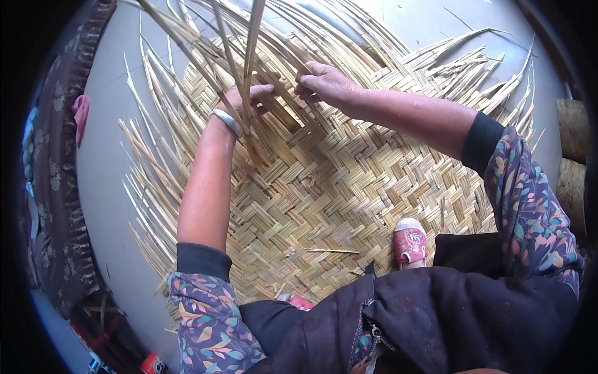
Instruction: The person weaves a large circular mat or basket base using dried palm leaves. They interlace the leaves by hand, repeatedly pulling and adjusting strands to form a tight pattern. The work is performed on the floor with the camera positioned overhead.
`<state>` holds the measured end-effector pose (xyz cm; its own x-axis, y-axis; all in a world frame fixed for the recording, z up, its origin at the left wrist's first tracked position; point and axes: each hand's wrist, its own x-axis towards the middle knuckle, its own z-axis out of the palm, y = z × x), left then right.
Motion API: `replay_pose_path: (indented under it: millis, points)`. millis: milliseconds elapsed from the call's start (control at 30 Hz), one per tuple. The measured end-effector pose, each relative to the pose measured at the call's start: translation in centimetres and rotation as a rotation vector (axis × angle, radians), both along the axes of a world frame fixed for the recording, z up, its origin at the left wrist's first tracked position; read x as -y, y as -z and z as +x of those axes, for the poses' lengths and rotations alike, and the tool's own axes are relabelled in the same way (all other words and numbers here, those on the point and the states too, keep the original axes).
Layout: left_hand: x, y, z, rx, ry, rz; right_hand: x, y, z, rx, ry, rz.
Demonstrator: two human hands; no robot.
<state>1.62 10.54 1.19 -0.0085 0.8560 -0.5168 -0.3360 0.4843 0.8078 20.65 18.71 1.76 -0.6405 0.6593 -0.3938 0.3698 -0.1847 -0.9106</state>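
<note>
Across the middle of the floor (109,162) lies one mat (386,181), its centre and the part nearest the person closely woven in a zigzag; that much looks done. Left over, it seems, are the far, left and right borders, where loose strips (374,37), too many to count, fan out unwoven. Both hands are at the mat's far left part: the left hand (252,96) is curled among several raised strips (252,37), though I cannot tell whether its fingers close on any, while the right hand (324,86), just beside it, appears pinched on a strip. One bracelet (229,122) circles the left wrist. Two red shoes (410,242) show at the near part of the mat, with one stray straw (333,251) between them and the weave's centre. Farther out, one pink cloth (80,118) hangs by the floor's left edge, and two woven rolls (574,129) stand by its right edge.
</note>
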Motion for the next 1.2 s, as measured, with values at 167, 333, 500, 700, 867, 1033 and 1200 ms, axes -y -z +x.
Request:
replay_pose_path:
  millis: [167,333,500,700,867,1033,1200]
  points:
    - [0.1,-0.7,0.4,0.059,0.057,0.008,-0.2,-0.5,0.0,0.081,0.005,0.077]
    - [-0.1,-0.2,0.2,0.132,0.022,0.003,-0.8,0.6,0.5,0.039,-0.076,-0.077]
    - [0.1,0.0,0.6,0.120,-0.087,0.017,-0.6,0.3,0.5,0.065,-0.098,-0.045]
    - [-0.2,-1.7,1.3,0.130,-0.127,-0.056,-0.2,0.3,0.6,0.053,-0.051,-0.053]
    - [-0.1,-1.2,1.4,0.103,-0.207,-0.070,0.2,-0.3,0.8,0.030,-0.045,-0.018]
    - [0.1,0.4,0.9,-0.068,-0.164,-0.012,0.2,0.2,0.5,0.008,0.035,-0.030]
    - [0.8,0.1,1.1,-0.013,-0.221,0.064,-0.6,-0.1,0.7,0.152,0.001,0.038]
